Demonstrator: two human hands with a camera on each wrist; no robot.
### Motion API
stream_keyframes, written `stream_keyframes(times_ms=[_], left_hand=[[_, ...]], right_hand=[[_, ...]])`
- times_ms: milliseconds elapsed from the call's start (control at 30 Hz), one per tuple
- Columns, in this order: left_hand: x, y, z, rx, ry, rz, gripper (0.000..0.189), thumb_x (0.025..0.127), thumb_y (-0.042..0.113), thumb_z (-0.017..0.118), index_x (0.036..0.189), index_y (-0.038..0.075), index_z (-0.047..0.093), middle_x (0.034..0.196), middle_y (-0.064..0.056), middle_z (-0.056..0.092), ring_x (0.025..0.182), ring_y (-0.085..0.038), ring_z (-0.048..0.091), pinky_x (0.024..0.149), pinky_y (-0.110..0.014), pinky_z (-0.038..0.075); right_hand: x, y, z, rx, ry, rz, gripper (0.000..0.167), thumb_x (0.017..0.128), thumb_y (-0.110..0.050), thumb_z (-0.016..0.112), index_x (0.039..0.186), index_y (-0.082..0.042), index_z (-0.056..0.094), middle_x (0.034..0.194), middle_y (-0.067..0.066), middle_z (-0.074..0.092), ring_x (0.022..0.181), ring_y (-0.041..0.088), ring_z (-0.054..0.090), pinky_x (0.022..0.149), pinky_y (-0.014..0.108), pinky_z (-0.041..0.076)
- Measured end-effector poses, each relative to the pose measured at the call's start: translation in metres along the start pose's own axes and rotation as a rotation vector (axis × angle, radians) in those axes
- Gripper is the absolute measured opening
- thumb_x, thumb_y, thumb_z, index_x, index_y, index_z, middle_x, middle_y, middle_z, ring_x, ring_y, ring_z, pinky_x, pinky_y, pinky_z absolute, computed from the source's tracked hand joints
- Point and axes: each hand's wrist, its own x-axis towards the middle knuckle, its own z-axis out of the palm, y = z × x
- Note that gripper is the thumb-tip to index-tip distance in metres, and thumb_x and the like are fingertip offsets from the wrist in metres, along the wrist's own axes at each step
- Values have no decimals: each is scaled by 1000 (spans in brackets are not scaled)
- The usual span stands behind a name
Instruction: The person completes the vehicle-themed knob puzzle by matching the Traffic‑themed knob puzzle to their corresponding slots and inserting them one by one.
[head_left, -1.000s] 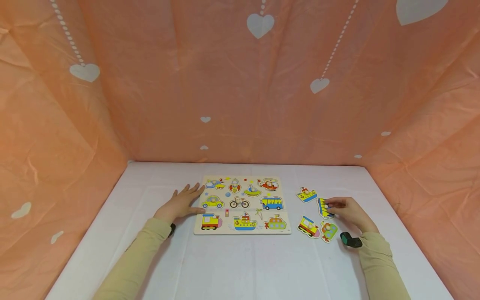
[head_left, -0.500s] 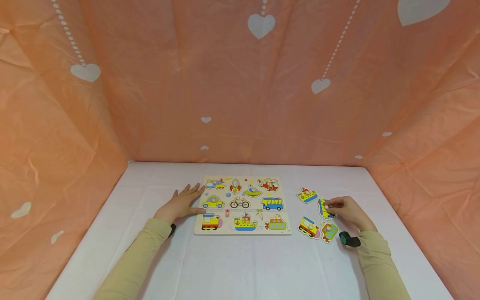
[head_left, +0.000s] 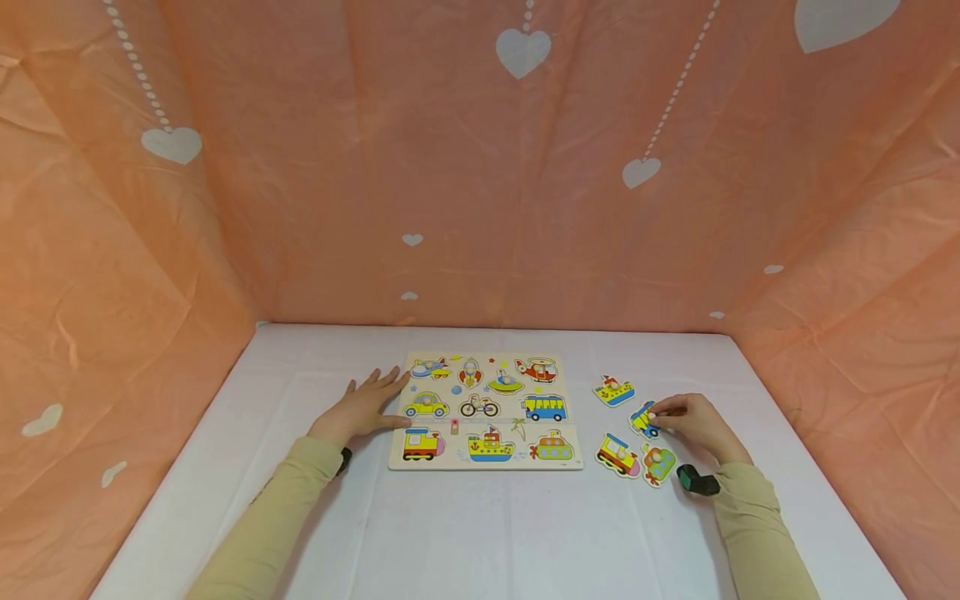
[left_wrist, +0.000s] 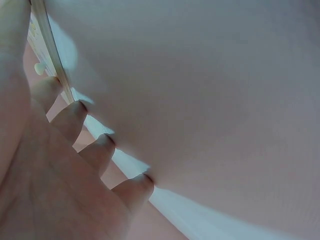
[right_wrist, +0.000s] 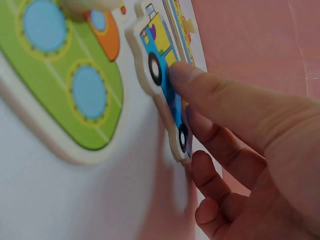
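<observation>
My right hand (head_left: 697, 423) pinches a blue and yellow bus puzzle piece (head_left: 642, 419) by its middle, to the right of the wooden puzzle board (head_left: 486, 462). In the right wrist view the bus piece (right_wrist: 159, 62) stands tilted, with the thumb against its face. Spread fingers of my left hand (head_left: 363, 408) rest at the board's left edge, thumb and index finger touching it. Around the right hand lie a ship piece (head_left: 613, 390), a train piece (head_left: 618, 456) and a green submarine piece (head_left: 658, 465).
Knobbed pieces such as the car (head_left: 426, 405) and the helicopter (head_left: 537, 370) sit in the board, with printed pictures of a bus (head_left: 544, 407) and a train (head_left: 423, 444). The white table (head_left: 465, 533) is bordered by an orange cloth (head_left: 480, 208) with white hearts.
Between the right fingers the bus piece has turned from nearly upright on its end toward level, its wheels now facing lower right. The left hand and board stay put.
</observation>
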Motion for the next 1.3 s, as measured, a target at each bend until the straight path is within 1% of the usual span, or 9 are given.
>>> stream_keyframes(times_ms=[167, 300, 367, 500, 700, 900, 1000, 1067, 1300], left_hand=[[0, 0, 0, -2, 0, -1, 93, 80, 53, 70, 151, 9, 29, 155, -18, 21, 141, -46, 10, 107, -68, 5], [-1, 0, 1, 7, -2, -5, 93, 80, 53, 70, 151, 10, 29, 156, -17, 21, 141, -45, 10, 107, -68, 5], [-1, 0, 1, 13, -5, -6, 92, 80, 53, 69, 151, 10, 29, 156, -17, 21, 141, -45, 10, 107, -68, 5], [-1, -1, 1, 16, -2, -1, 92, 80, 54, 69, 151, 10, 29, 155, -17, 21, 140, -46, 11, 107, -68, 5], [0, -2, 1, 0, 4, -1, 94, 79, 55, 69, 151, 10, 29, 155, -18, 21, 141, -45, 10, 107, -68, 5], [0, -2, 1, 1, 0, -2, 94, 79, 55, 69, 151, 10, 28, 156, -18, 20, 141, -45, 9, 107, -68, 4], [0, -1, 0, 0, -2, -4, 94, 80, 54, 69, 151, 10, 28, 156, -17, 20, 141, -45, 9, 107, -68, 4], [-1, 0, -1, 4, -4, -2, 93, 80, 53, 69, 151, 10, 28, 156, -18, 20, 141, -45, 10, 107, -68, 5], [0, 1, -2, 20, -4, 6, 92, 80, 52, 70, 151, 9, 28, 155, -18, 21, 140, -46, 11, 106, -70, 7]], right_hand=[[-2, -1, 2, 14, 4, 27, 27, 83, -18, 76, 102, 1, 71, 98, 9, 68, 85, 19, 56, 70, 23, 48], [-2, 0, 3, 29, 22, 19, 29, 83, -20, 76, 102, 2, 71, 94, 8, 68, 80, 18, 55, 65, 23, 47], [-2, 0, 4, 40, 32, 9, 30, 83, -21, 76, 102, 2, 70, 93, 8, 68, 77, 18, 54, 60, 24, 46], [-2, -3, 5, 42, 60, -33, 30, 83, -21, 77, 101, 1, 71, 90, 8, 67, 75, 19, 53, 58, 24, 44], [0, -17, 8, -24, 105, -108, 23, 81, -22, 78, 95, -5, 74, 86, 6, 65, 80, 21, 50, 62, 26, 42], [8, -30, 17, -23, 71, -118, 24, 80, -28, 79, 92, -9, 74, 85, 3, 63, 83, 21, 50, 65, 29, 42], [12, -36, 23, -30, 48, -143, 24, 80, -29, 78, 91, -9, 74, 84, 3, 62, 82, 21, 50, 65, 30, 41], [15, -40, 27, -31, 47, -153, 22, 79, -28, 79, 90, -9, 74, 84, 2, 62, 81, 21, 50, 65, 29, 42], [23, -52, 40, -27, 52, -231, 15, 78, -18, 81, 86, -8, 73, 80, 1, 64, 76, 19, 54, 62, 26, 45]])
